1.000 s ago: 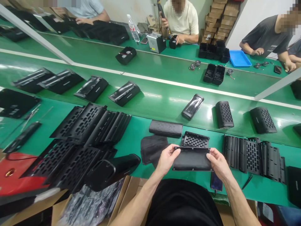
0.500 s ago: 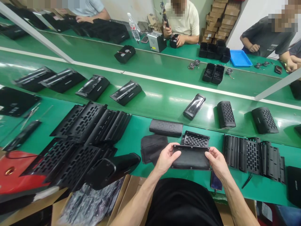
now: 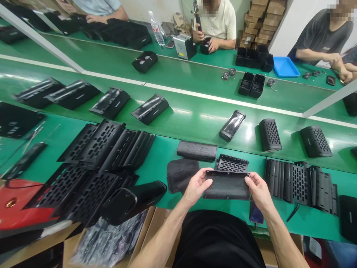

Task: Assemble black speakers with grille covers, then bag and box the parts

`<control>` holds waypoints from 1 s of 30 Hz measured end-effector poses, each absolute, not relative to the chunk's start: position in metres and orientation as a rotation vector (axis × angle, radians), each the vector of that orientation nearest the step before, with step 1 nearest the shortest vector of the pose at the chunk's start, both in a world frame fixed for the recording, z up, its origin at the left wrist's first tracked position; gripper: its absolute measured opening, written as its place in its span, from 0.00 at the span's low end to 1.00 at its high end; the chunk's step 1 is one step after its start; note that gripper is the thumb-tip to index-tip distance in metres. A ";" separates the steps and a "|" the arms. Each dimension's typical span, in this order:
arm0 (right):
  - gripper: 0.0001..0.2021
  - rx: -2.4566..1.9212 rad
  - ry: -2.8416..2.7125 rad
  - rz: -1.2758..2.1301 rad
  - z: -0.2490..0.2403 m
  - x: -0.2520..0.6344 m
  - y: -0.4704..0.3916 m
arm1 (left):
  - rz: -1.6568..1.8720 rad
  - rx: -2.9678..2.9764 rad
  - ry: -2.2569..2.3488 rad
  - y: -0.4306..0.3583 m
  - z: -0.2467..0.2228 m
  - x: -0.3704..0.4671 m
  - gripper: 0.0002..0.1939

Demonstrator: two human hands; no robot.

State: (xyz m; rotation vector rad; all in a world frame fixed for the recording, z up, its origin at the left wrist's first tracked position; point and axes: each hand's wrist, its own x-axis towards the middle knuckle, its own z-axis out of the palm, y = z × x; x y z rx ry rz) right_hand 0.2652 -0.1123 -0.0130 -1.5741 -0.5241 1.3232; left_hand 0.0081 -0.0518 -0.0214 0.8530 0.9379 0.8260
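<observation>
Between both hands I hold a curved black plastic panel [image 3: 227, 186], its inner side turned up toward me. My left hand [image 3: 196, 186] pinches its left end, thumb on the inside. At the opposite end my right hand [image 3: 259, 188] grips the corner, fingers behind and thumb in front. Just beyond it lies a slotted black grille panel [image 3: 232, 163], partly covered by the held one. A folded black cloth [image 3: 182, 175] rests left of my left hand, and behind that sits a black speaker casing [image 3: 196, 150].
Stacked grille panels lie at left [image 3: 100, 147] and right [image 3: 301, 184]. A phone [image 3: 256, 213] and black tweezers [image 3: 292, 213] lie near my right arm. Casings [image 3: 150, 108] stand along the green conveyor [image 3: 192, 115]. Across it, co-workers sit by a blue tray [image 3: 286, 67]. Below is a cardboard box [image 3: 150, 230].
The held panel has tilted slightly and shifted a little up, still between both hands. Across the line, the person at right has moved their arms forward. Casings on the conveyor's right have shifted slightly right.
</observation>
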 end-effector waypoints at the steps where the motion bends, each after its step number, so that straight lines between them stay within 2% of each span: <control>1: 0.20 -1.573 -0.532 1.322 -0.013 0.266 -0.112 | 0.825 0.848 0.919 -0.052 -0.022 0.008 0.24; 30: 0.22 -1.569 -0.502 1.267 -0.014 0.266 -0.110 | 0.863 0.668 0.818 -0.054 -0.018 0.009 0.27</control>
